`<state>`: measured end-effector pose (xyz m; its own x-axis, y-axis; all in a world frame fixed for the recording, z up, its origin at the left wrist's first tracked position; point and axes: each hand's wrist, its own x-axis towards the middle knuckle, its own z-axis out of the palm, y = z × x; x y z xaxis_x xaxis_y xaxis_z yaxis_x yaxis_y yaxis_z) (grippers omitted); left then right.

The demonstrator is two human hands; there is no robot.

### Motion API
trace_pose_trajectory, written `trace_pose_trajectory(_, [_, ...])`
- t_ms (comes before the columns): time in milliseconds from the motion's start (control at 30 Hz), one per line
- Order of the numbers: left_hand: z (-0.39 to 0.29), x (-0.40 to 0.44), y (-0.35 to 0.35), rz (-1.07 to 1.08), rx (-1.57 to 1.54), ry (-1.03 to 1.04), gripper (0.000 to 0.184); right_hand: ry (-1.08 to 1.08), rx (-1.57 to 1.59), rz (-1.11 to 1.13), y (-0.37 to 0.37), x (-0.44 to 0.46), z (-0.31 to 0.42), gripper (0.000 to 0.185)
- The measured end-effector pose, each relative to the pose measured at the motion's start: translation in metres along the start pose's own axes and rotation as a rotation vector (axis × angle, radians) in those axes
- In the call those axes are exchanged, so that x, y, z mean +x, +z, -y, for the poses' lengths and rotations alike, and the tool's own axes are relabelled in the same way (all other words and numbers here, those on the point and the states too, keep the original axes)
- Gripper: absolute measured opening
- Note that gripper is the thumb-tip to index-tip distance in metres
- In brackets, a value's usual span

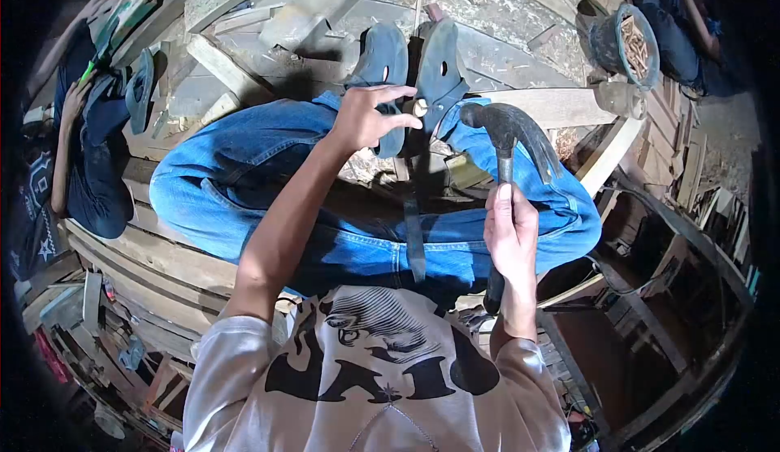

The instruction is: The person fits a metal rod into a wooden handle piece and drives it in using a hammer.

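My right hand (512, 228) is wrapped round the handle of a claw hammer (508, 127), its dark head raised over my right leg. My left hand (378, 115) reaches between the dark sandals (443, 66), thumb and forefinger apart. A small pale round wooden peg (420, 107) shows between those fingertips; no clear contact is visible. Below it, a narrow dark bar (414, 241) runs toward my lap; its kind cannot be made out. My legs in blue jeans (236, 159) are bent out to both sides.
A bucket (611, 45) of small wooden pieces stands at the upper right, beside a seated person (670, 29). Another person (89, 143) sits at the left. Planks (561, 107) and wood scraps lie ahead. Slatted timber (162, 249) is behind me.
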<state>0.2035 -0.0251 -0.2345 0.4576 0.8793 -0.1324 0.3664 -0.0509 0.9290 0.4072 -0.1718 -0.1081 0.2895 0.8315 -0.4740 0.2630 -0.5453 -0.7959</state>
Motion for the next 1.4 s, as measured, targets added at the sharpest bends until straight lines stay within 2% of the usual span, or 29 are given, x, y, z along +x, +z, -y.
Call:
trace_pose_trajectory(33, [0.007,0.003,0.004,-0.101,0.09,0.205,0.044,-0.019,0.041,0.017,0.001,0.001,-0.001,0.037])
trace_pose_trajectory(133, [-0.01,0.002,0.004,-0.069,0.029,0.14,0.041,-0.022,0.081,0.037,0.001,-0.002,-0.001,0.035])
trace_pose_trajectory(167, [-0.013,0.001,0.003,-0.037,-0.041,0.163,0.036,-0.017,0.092,0.039,0.002,-0.001,-0.001,0.035])
trace_pose_trajectory(200, [-0.008,0.004,0.006,-0.088,-0.024,0.283,0.032,-0.03,0.096,0.037,0.002,0.001,0.0,0.035])
trace_pose_trajectory(400, [-0.011,0.008,0.007,-0.133,-0.079,0.392,0.018,-0.141,-0.086,0.01,0.007,0.008,0.009,0.038])
trace_pose_trajectory(433, [-0.013,0.005,0.006,-0.116,-0.057,0.336,0.018,-0.104,-0.172,0.027,0.004,0.008,0.013,0.036])
trace_pose_trajectory(667, [-0.01,0.006,0.009,-0.136,0.027,0.427,0.014,-0.053,-0.165,0.043,0.013,0.009,0.018,0.036])
trace_pose_trajectory(733, [-0.011,0.006,0.013,-0.212,0.046,0.443,0.013,-0.082,-0.191,0.029,0.011,0.009,0.014,0.036])
trace_pose_trajectory(800, [-0.005,0.007,0.015,-0.183,0.116,0.472,0.013,-0.099,-0.146,0.005,0.012,0.009,0.01,0.036])
trace_pose_trajectory(867, [-0.004,0.008,0.015,-0.21,0.058,0.526,0.012,-0.167,-0.153,0.003,0.011,0.012,0.004,0.037])
trace_pose_trajectory(933, [-0.008,0.008,0.012,-0.18,0.036,0.463,0.011,-0.145,-0.124,0.005,0.008,0.013,-0.002,0.038])
trace_pose_trajectory(1000, [-0.012,0.006,0.013,-0.241,0.084,0.549,0.01,-0.161,-0.082,0.001,0.008,0.015,0.0,0.038])
trace_pose_trajectory(1133, [-0.013,0.005,0.013,-0.216,0.056,0.474,0.01,-0.141,-0.118,-0.008,0.001,0.017,-0.001,0.038])
trace_pose_trajectory(1200, [-0.015,0.003,0.014,-0.235,0.098,0.484,0.011,-0.01,-0.065,-0.024,0.0,0.013,0.014,0.04])
trace_pose_trajectory(1233, [-0.017,0.003,0.012,-0.188,0.156,0.504,0.012,-0.033,-0.041,-0.039,0.001,0.018,0.004,0.04])
trace_pose_trajectory(1333, [-0.015,0.007,0.011,-0.269,0.054,0.591,0.011,-0.013,-0.069,-0.034,0.0,0.02,0.01,0.04])
trace_pose_trajectory(1400, [-0.009,0.005,0.012,-0.245,0.091,0.564,0.012,-0.016,-0.058,-0.03,0.0,0.027,0.005,0.043])
